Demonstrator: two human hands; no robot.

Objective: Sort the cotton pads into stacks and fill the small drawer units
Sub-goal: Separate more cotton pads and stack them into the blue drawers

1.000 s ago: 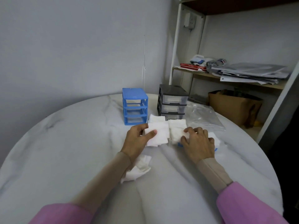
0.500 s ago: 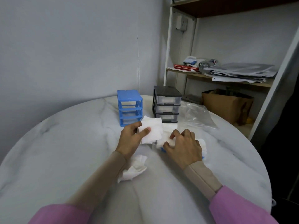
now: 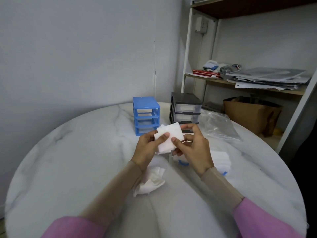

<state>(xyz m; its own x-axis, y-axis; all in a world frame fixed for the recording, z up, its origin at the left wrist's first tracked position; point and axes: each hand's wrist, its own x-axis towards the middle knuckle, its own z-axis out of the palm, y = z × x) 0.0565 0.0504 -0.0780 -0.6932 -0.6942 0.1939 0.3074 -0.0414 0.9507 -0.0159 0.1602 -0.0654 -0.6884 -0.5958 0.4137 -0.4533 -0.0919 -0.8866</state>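
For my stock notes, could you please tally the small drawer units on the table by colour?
Blue drawer unit: 1
Black drawer unit: 1
Total: 2

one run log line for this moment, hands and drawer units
left hand: holds cotton pads | right hand: pinches cotton pads, above table | blue drawer unit: drawers out | black drawer unit: pads inside

Left hand (image 3: pixel 147 148) and right hand (image 3: pixel 193 148) raised together, thumbs on top, fingers curled, both pinching.
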